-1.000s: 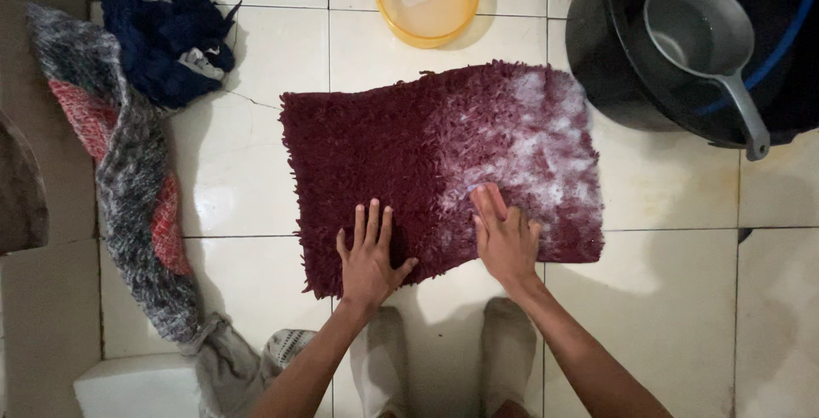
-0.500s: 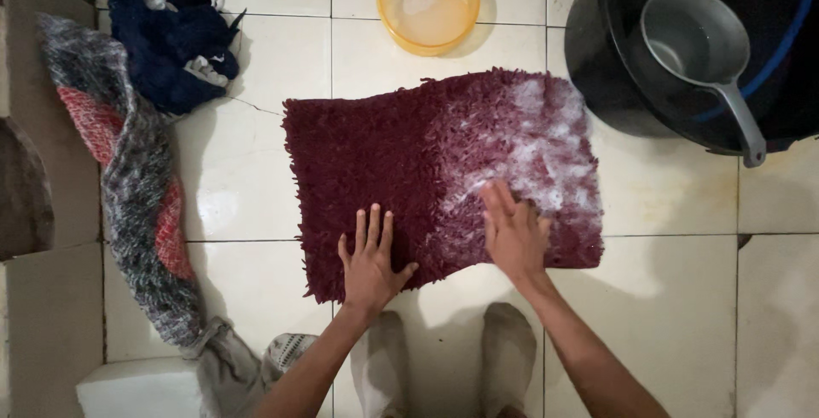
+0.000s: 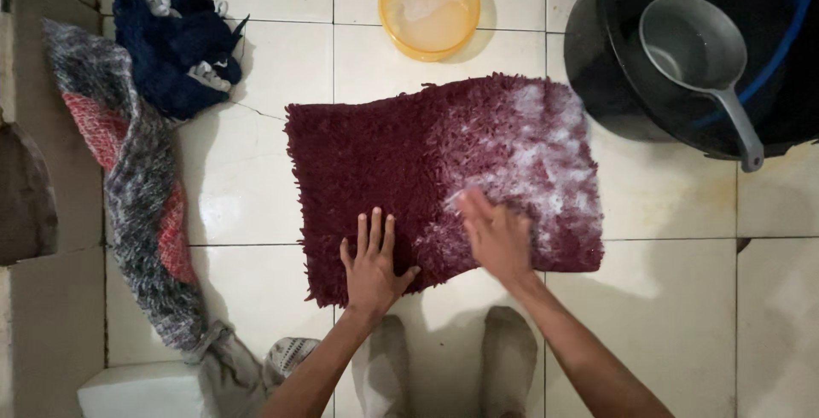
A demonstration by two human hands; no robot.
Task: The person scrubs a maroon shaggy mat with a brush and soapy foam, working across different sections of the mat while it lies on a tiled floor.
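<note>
Right hand [image 3: 497,237] further up shaggy mat [image 3: 401,162]

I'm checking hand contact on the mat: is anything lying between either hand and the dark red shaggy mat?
Nothing visible. The left hand lies flat on the near edge of the dark red mat, fingers spread. The right hand rests directly on its soapy, white-flecked part. No cloth or tool lies under either palm.
</note>
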